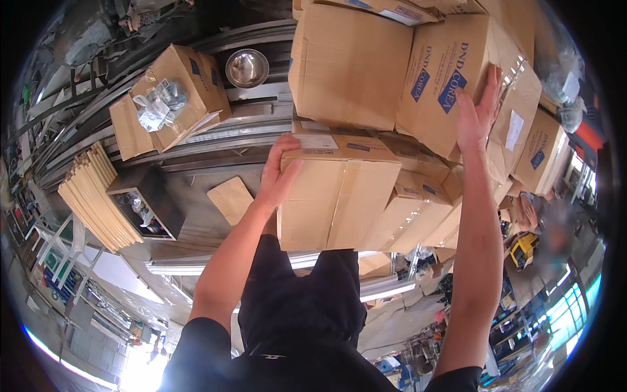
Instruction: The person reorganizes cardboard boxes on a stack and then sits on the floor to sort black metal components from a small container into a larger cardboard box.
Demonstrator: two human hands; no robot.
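My left hand [279, 173] grips the left corner of a taped cardboard box [336, 196], its thumb on the near face and its fingers bent over the upper edge. This box leans close in front of my legs. My right hand [477, 114] lies against the printed side of a larger cardboard box [434, 81], fingers stretched and thumb apart. That box rises behind the first one, its broad brown face toward the left. A smaller taped box [413, 204] sits between my arms, beside the first box.
To the left stands a carton [186, 91] with a clear plastic bag [160, 104] on it, near a round metal bowl [247, 68]. Long metal bars run behind them. Wooden strips [98, 196] are bundled beside a dark open box [147, 199]. More cartons [539, 150] stand right.
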